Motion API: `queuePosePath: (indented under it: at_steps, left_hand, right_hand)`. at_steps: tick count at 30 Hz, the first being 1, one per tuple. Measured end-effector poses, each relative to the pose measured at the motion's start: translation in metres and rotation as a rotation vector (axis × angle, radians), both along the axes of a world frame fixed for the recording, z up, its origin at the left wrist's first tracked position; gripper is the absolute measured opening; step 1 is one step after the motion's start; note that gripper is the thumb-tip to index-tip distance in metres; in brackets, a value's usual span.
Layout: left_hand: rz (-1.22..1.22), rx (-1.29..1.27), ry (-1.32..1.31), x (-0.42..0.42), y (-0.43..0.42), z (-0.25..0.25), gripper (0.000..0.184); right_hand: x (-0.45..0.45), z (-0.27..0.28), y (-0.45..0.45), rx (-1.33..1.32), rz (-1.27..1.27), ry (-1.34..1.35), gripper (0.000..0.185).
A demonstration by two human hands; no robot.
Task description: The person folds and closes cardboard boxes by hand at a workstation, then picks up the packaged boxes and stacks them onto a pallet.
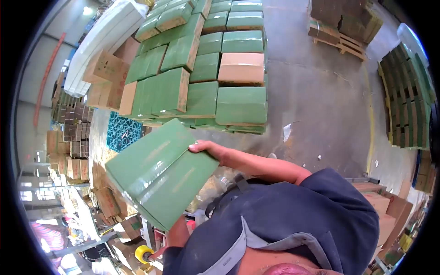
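The rectangular green carton (176,195), glossy tape (153,172) along its seam, is before the dark shirt (293,211), hiding the left hand, whose grip I cannot tell; the right hand (208,150) clasps the carton's edge. Beyond stand stacked green boxes (240,104), their base obscured.

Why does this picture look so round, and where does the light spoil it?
Head view: black curved borders and a leaning long red wall strip suggest wide-lens distortion; still head view: white glare streaks the rectangular green cardboard box near its seam, glints mark the stacked green and brown boxes beyond, and lower-left brightness washes out detail.
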State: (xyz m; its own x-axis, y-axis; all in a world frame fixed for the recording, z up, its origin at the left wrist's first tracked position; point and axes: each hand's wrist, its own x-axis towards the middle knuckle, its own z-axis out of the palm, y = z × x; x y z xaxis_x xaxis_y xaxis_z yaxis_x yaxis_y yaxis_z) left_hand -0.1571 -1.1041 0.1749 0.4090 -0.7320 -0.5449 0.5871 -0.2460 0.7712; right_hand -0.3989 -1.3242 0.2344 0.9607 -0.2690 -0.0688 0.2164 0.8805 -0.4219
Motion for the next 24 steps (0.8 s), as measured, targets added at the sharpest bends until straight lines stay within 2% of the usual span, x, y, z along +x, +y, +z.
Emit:
queuePosePath:
  at_steps: [5,6,8,11,18,24]
  left_hand:
    - [-0.073,0.016,0.053,-0.073,-0.055,-0.008,0.074]
    - [-0.074,0.025,0.062,-0.080,-0.061,-0.010,0.074]
    - [-0.100,0.019,0.078,-0.094,-0.085,-0.014,0.074]
    - [-0.132,-0.002,0.100,-0.110,-0.133,-0.023,0.074]
    - [-0.173,-0.064,0.113,-0.144,-0.264,-0.029,0.074]
    - [-0.014,-0.087,0.071,-0.179,-0.327,-0.029,0.074]
  right_hand:
    - [-0.086,0.007,-0.037,0.095,-0.169,-0.007,0.062]
    - [-0.107,0.009,-0.050,0.077,-0.155,0.058,0.064]
    - [-0.145,0.043,-0.062,0.070,-0.283,0.117,0.064]
    - [-0.167,-0.003,-0.095,0.071,-0.292,0.231,0.066]
    - [-0.234,-0.011,-0.183,-0.052,-0.436,0.365,0.065]
    - [-0.288,-0.030,-0.254,-0.130,-0.530,0.437,0.068]
